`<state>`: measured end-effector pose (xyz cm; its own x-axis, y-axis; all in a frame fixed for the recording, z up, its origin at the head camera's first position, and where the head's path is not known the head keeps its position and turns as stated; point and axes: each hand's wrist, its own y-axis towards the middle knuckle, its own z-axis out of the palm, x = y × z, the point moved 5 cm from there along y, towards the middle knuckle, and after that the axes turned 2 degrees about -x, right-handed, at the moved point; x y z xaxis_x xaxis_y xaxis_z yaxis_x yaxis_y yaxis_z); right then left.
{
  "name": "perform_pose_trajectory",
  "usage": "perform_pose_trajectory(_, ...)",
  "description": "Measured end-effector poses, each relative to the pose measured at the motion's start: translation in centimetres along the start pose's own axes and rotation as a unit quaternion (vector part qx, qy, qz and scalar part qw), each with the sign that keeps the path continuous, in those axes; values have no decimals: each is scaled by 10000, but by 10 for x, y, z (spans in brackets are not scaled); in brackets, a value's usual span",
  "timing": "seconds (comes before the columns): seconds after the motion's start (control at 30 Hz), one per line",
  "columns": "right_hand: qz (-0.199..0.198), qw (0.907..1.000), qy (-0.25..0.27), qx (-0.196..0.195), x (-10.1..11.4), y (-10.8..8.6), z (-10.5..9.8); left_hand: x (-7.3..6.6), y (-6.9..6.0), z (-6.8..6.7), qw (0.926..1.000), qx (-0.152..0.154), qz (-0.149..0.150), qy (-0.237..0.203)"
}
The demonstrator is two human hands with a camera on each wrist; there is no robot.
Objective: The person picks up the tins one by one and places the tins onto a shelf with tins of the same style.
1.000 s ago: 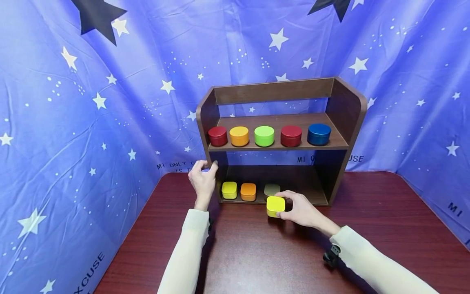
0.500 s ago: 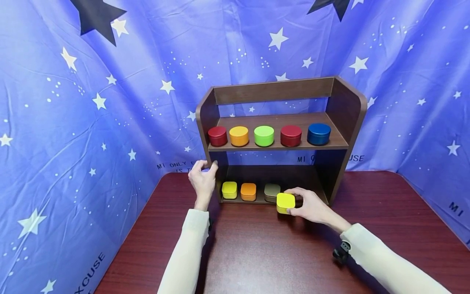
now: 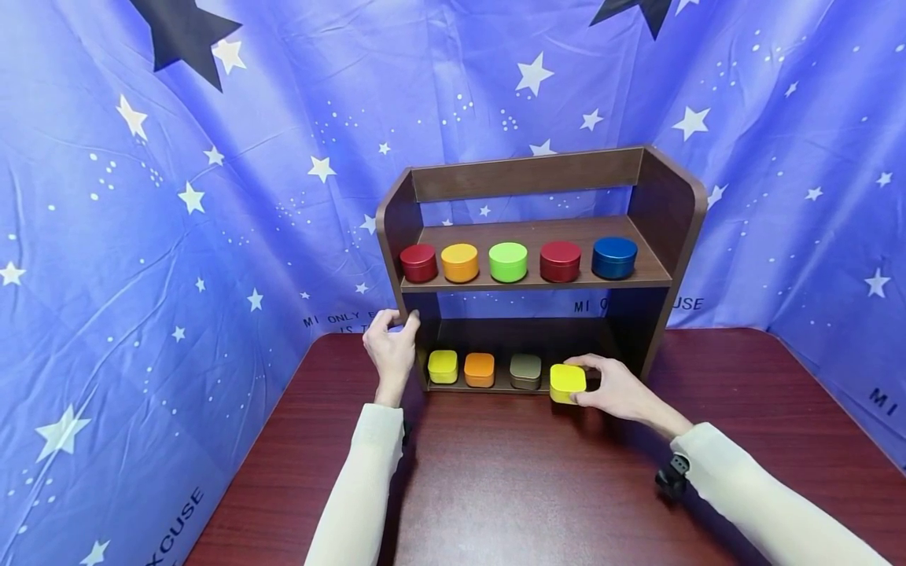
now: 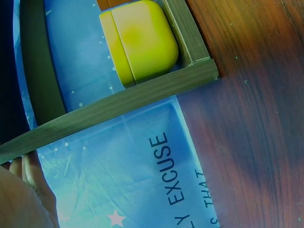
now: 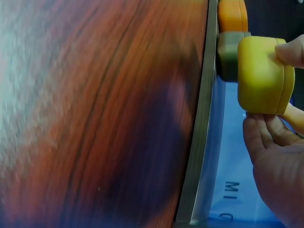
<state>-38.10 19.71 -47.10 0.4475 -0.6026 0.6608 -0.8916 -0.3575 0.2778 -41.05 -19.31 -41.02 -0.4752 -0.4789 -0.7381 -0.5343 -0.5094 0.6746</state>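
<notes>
My right hand point(image 3: 614, 389) pinches a yellow rounded-square tin point(image 3: 569, 383) between thumb and fingers, at the front edge of the lower shelf. In the right wrist view this yellow tin point(image 5: 261, 76) is beside a dark olive tin point(image 5: 229, 56). On the lower shelf stand another yellow tin point(image 3: 443, 367), an orange tin point(image 3: 480, 370) and the olive tin point(image 3: 525, 372), left to right. My left hand point(image 3: 391, 350) grips the left side panel of the brown wooden shelf unit point(image 3: 531, 286); in the left wrist view its fingers point(image 4: 35, 178) touch the panel's outer face.
Several round tins line the upper shelf: red point(image 3: 419, 263), orange-yellow point(image 3: 460, 263), green point(image 3: 508, 262), a second red point(image 3: 560, 262) and blue point(image 3: 614, 259). The unit stands on a dark red wooden table point(image 3: 481, 487). A blue star-patterned curtain point(image 3: 283, 196) hangs behind and at both sides.
My right hand has carried the yellow tin to the right and toward the shelf, from in front of the olive tin to its right side. The left hand stays on the side panel.
</notes>
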Motion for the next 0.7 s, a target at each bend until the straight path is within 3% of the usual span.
perform_pose_trajectory(0.7,423,9991,8,24,-35,12,-2,3,0,1,9999,-40,123,60)
